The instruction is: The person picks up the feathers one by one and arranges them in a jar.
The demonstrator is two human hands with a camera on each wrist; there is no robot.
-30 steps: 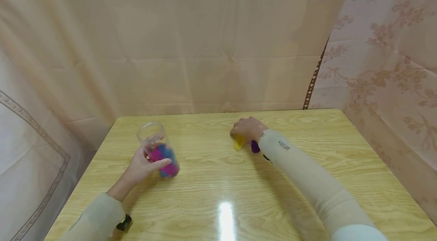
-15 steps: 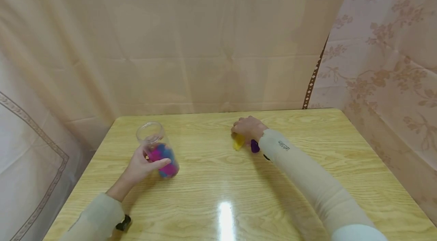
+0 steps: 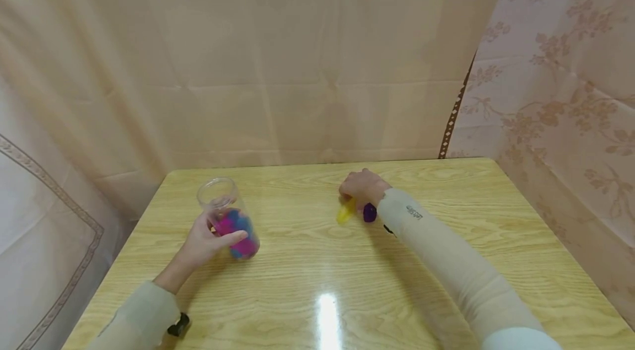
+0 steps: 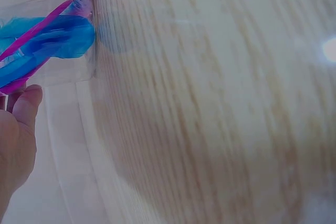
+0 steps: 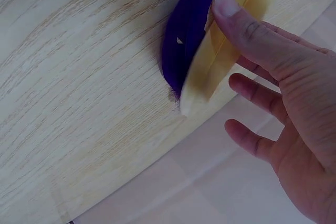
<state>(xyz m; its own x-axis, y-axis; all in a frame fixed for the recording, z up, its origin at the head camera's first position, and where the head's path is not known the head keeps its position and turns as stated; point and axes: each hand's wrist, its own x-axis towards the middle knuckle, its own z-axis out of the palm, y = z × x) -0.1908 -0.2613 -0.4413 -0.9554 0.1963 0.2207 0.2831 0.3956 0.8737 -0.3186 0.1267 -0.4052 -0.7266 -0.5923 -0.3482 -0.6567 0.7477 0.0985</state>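
My left hand (image 3: 200, 243) grips a tall clear container (image 3: 219, 195) at the left of the table, fingers round its side. Inside it are bright pink and blue feathers (image 4: 65, 35); its base sits right at the wood in the left wrist view. At the back middle, my right hand (image 3: 365, 187) pinches a yellow feather (image 5: 210, 61) between thumb and forefinger, the remaining fingers spread apart. A dark purple feather (image 5: 184, 35) lies alongside, its edge overlapped by the yellow one and close to the thumb tip. From the head view, the right hand hides parts of both feathers.
The light wood-grain table (image 3: 297, 262) ends at a beige curtain (image 3: 258, 63) behind. A flowered pale cloth (image 3: 560, 80) hangs on the right, and a white cloth (image 3: 39, 229) on the left. Light glares off the tabletop near the front.
My right hand has shifted very slightly to the right, and the yellow feather's visible end has swung a little left and nearer. The left hand and container stay nearly still.
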